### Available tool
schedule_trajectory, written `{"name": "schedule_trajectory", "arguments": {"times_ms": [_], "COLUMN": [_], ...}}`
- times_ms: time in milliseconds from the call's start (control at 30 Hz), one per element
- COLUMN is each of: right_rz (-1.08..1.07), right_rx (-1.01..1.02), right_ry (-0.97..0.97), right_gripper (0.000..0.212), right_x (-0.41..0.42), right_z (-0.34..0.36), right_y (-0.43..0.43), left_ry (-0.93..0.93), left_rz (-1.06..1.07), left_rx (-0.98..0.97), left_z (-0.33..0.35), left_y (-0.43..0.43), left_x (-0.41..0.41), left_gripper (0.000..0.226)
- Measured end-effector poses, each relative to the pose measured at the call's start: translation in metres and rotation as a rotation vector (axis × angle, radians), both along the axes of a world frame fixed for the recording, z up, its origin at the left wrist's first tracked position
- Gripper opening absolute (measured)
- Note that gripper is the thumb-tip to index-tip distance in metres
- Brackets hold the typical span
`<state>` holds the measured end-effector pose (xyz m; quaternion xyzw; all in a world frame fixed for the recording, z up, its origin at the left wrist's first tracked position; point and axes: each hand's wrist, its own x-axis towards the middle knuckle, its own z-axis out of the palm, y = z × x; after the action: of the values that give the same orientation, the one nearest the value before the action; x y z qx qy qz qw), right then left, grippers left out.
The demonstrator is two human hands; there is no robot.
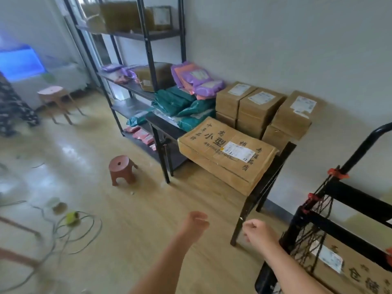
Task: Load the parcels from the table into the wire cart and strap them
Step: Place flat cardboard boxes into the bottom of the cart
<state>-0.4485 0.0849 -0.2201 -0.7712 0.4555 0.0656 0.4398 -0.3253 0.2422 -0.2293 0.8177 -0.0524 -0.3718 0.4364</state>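
**Storeroom, all positions given from the black table point(290, 147).**

- **Far left of the table:** one lit blue panel point(20, 62) and one pink-topped stool point(53, 91). Nearer the viewer, loose coils of cable point(99, 228) lie on the floor. Their number cannot be told.
- **Nearer, still left of the table:** one red-brown plastic stool point(122, 167), standing apart from the table's legs.
- **Just beyond the table's left end:** one black shelf rack point(148, 49), holding cartons and mailers too blurred to count.
- **On the table, left to right:**
  - a heap of green mailer bags point(176, 100), too overlapped to count;
  - a leaning pile of purple and pink mailers point(198, 80);
  - one large flat carton point(227, 154) at the front edge, with a label on top;
  - behind it, three stacks of small cartons point(262, 105) against the wall, each two high as far as shows.
- **Right of the table:** one black wire cart point(358, 200). Black netting point(314, 236) hangs from three red hooks point(337, 173) on the side facing the table. One labelled carton point(356, 274) sits behind its bars.
- **In front of the table, in the air:** two bare forearms reach forward.
  - The left hand point(196, 221) is motion-blurred; its fingers are curled in and it grips nothing.
  - The right hand point(257, 232), near the table's front right leg, is a loose fist, also gripping nothing.
  - Both hands are apart from the parcels.
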Motion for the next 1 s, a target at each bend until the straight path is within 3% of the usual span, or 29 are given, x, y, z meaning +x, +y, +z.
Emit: {"name": "schedule_trajectory", "arguments": {"times_ms": [200, 400, 533, 733, 900, 1000], "right_rz": [-0.188, -0.180, -0.129, -0.058, -0.069, -0.032], "right_rx": [0.303, 0.370, 0.274, 0.029, -0.134, -0.241], "right_ry": [-0.178, -0.236, -0.256, -0.267, -0.215, -0.140], "right_gripper": [0.011, 0.009, 0.013, 0.011, 0.008, 0.018], "right_x": [0.052, 0.107, 0.151, 0.222, 0.263, 0.282], "right_z": [0.026, 0.031, 0.026, 0.025, 0.017, 0.016], "right_y": [0.031, 0.024, -0.001, -0.067, -0.114, -0.141], "left_ry": [0.140, 0.195, 0.161, 0.196, 0.393, 0.519], "left_rz": [0.192, 0.251, 0.233, 0.238, 0.237, 0.267], "left_rx": [-0.139, -0.152, -0.131, -0.081, -0.009, -0.050], "left_z": [0.030, 0.030, 0.029, 0.021, -0.004, -0.022], "left_y": [0.017, 0.005, -0.008, -0.059, -0.101, -0.122], "left_x": [0.043, 0.087, 0.131, 0.212, 0.242, 0.251], "left_gripper": [0.021, 0.010, 0.005, 0.025, 0.052, 0.068]}}
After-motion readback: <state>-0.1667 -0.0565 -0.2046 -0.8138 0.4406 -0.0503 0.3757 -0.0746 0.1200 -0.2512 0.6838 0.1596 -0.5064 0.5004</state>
